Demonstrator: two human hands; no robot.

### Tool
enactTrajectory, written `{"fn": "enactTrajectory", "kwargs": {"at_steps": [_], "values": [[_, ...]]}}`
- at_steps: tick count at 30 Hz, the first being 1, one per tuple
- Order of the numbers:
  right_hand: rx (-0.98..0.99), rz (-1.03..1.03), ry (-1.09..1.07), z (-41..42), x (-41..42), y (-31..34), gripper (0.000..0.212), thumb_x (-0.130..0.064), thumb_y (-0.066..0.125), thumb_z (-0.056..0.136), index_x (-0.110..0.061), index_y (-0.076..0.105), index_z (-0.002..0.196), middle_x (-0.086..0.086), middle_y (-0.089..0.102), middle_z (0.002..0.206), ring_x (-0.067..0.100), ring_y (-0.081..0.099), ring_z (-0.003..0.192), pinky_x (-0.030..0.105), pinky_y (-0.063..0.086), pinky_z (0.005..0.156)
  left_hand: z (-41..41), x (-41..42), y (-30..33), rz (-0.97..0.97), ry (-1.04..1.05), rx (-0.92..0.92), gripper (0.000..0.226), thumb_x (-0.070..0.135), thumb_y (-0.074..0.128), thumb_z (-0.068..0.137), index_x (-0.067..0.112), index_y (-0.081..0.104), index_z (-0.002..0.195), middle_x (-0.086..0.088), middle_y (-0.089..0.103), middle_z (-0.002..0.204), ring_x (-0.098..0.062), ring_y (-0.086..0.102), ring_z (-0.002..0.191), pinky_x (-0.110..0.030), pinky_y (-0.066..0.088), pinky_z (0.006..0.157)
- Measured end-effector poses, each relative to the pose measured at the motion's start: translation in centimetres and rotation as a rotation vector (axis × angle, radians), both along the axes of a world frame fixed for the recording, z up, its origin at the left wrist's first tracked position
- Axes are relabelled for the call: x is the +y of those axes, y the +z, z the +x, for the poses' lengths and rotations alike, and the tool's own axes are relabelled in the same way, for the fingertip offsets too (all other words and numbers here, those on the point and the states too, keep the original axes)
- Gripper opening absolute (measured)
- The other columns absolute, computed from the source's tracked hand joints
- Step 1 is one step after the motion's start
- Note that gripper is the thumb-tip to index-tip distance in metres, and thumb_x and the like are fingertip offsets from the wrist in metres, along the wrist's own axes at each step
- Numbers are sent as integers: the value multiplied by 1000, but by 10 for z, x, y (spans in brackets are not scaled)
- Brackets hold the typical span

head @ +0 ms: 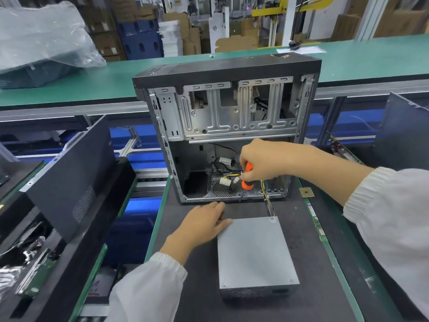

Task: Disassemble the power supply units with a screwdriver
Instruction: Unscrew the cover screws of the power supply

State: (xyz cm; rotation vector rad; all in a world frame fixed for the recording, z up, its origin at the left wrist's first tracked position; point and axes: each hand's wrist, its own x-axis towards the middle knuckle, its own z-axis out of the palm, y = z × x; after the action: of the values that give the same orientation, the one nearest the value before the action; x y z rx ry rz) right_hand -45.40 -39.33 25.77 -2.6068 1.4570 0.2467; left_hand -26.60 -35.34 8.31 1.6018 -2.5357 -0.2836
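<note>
Gripping an orange screwdriver [247, 176] inside the open computer case [226, 126], right hand [262, 161]; left hand [202, 223] flat, fingers spread, beside the power supply unit [255, 254].

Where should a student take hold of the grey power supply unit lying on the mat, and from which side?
Take the power supply unit across its two long side walls, reaching down from above. It lies flat, its broad top is smooth with nothing to hold, and the left hand already rests at its far-left corner. Avoid the far end, where the wire bundle leaves it towards the computer case.
</note>
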Motion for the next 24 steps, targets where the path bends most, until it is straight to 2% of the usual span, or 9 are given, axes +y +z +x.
{"fn": "enactTrajectory", "kwargs": {"at_steps": [5,9,11,13,16,18,20,22,24], "values": [[-16,-21,-7,-11,3,-3,30,-36,60,89,-9,63,77,9,63,71,26,53,61,25,37,50,-8,-4,7,-235,-127,-361,34,41,29,105,18,49,121,-3,55,117,-25,55,106,-37,32,84],[-47,-23,-14,-18,5,-5,39,-41,59,90,-4,69,97,15,70,92,25,57,69,30,44,59,-10,-1,12,-298,-169,-467,30,35,30,105,17,50,119,-6,55,113,-28,56,102,-40,29,89],[-60,-32,-18,-20,6,-6,39,-41,59,90,-5,70,96,15,70,91,21,50,65,28,39,57,-11,-2,13,-294,-196,-524,21,20,39,100,15,49,118,-7,55,110,-30,55,100,-40,29,90],[-70,-39,-21,-21,8,-7,37,-40,59,90,-5,70,95,15,70,89,20,49,63,27,39,56,-12,-3,15,-296,-222,-569,26,9,44,94,14,49,119,-8,53,108,-30,55,98,-42,29,93],[-90,-38,-29,-23,10,-9,38,-41,59,89,-5,69,95,15,70,87,20,49,63,27,39,56,-12,-4,18,-296,-255,-593,26,4,45,92,13,50,116,-7,54,105,-28,56,95,-40,29,88],[-102,-37,-42,-26,10,-9,35,-39,61,88,-5,69,92,15,69,84,20,51,61,26,39,54,-14,-6,21,-292,-238,-564,15,8,42,96,15,49,108,-5,55,102,-25,55,87,-36,24,78],[-130,-24,-75,-31,10,-7,26,-34,64,85,-9,68,91,12,69,78,19,63,57,24,45,49,-19,-7,24,-237,-104,-351,9,20,37,104,17,43,97,-4,57,98,-22,49,75,-34,26,74],[-232,13,-133,-38,11,-5,16,-26,69,80,-14,65,89,8,69,73,17,68,53,23,50,45,-31,-3,25,-17,85,136,17,23,44,103,15,40,89,-5,59,87,-20,47,69,-32,36,67],[-396,62,-198,-46,15,-2,13,-15,73,77,-13,65,87,6,67,68,16,68,48,22,52,43,-46,2,26,224,205,668,17,15,50,101,11,44,86,-6,61,74,-15,55,61,-24,44,58]]}}
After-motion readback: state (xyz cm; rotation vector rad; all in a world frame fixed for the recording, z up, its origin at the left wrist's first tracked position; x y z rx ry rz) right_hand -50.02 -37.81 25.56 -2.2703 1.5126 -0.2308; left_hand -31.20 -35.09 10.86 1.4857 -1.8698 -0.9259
